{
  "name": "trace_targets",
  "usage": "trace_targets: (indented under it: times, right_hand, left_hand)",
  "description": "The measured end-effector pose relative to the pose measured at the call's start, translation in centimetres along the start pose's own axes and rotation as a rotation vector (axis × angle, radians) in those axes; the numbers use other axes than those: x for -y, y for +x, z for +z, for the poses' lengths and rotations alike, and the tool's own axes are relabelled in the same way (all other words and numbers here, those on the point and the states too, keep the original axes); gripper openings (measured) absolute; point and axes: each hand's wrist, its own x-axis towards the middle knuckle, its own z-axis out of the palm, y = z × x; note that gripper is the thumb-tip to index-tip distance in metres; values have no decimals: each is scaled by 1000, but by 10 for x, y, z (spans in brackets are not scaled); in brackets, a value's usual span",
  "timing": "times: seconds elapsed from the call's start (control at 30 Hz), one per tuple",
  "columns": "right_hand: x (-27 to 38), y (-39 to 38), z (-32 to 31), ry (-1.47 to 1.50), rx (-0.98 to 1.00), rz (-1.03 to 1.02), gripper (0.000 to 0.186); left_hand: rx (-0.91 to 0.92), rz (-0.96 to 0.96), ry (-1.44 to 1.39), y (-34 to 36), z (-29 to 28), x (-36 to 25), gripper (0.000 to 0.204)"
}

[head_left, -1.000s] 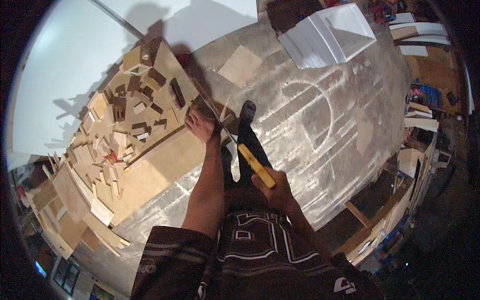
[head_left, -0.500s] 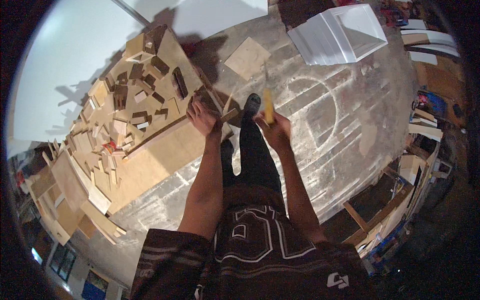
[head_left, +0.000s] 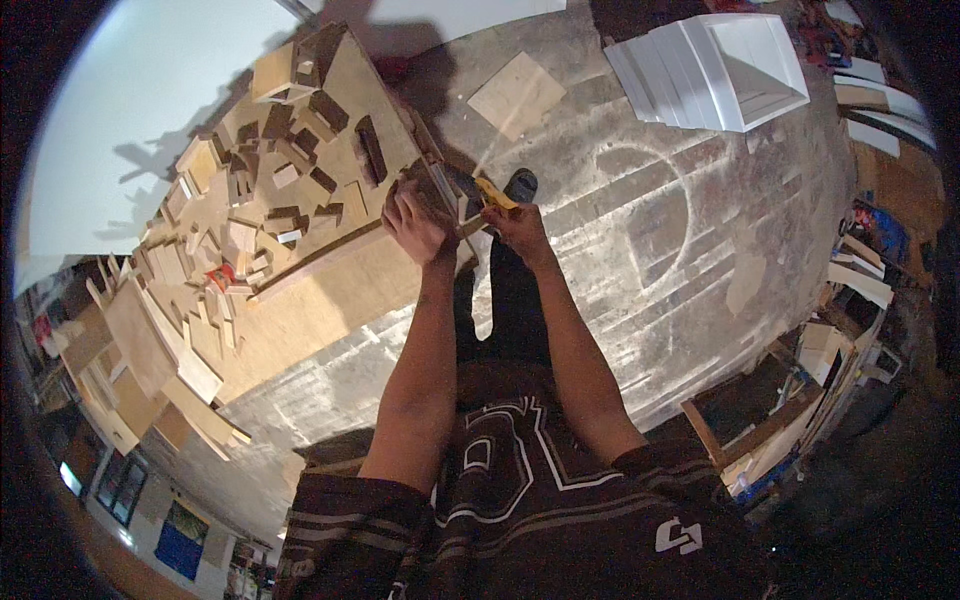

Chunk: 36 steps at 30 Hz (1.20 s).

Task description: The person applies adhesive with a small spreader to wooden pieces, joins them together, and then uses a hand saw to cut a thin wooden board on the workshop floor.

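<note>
My left hand [head_left: 418,222] is at the near right corner of the wooden worktable [head_left: 310,310], its fingers bent over a wooden piece [head_left: 470,229] whose end juts past the edge. Most of that piece is hidden under the hand and in shadow. Close beside it, my right hand [head_left: 518,228] grips a yellow-handled tool [head_left: 495,194] at the table's edge. The tool's far part is thin and hard to make out. On the tabletop beyond my left hand lies a dark, long block [head_left: 369,150].
Several wood offcuts [head_left: 285,176] are scattered over the table, with stacked boards [head_left: 140,335] at its left end. A square panel [head_left: 516,97] lies on the concrete floor. A white box-like cabinet [head_left: 710,75] stands far right. Nearer right is a wooden frame [head_left: 760,425] with scraps.
My right hand has moved left, toward my left hand, and the yellow-handled tool has tilted from upright to slanting over the table's edge. My left hand stays at the corner.
</note>
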Motion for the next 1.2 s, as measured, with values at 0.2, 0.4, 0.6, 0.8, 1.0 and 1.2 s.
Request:
trace_targets:
  times: [0.2,0.4,0.6,0.8,1.0,1.2]
  right_hand:
    - [-19,9,-7,-26,6,-13,28]
    - [-7,2,-2,-17,1,-34,31]
    - [-7,-6,7,-77,-78,-131,33]
    - [-26,15,10,-188,-108,-309,34]
    - [-4,-4,24,-204,-169,-250,32]
    - [9,-8,18,-134,-184,-201,31]
  left_hand:
    - [-58,-4,-77,9,-12,-23,37]
    - [-7,-10,-49,6,-8,-14,37]
    - [21,-45,86,0,-6,-2,43]
    - [-58,-56,-225,12,-18,-8,44]
    - [-88,36,-270,12,-24,3,39]
    - [80,-53,1,10,-14,-6,54]
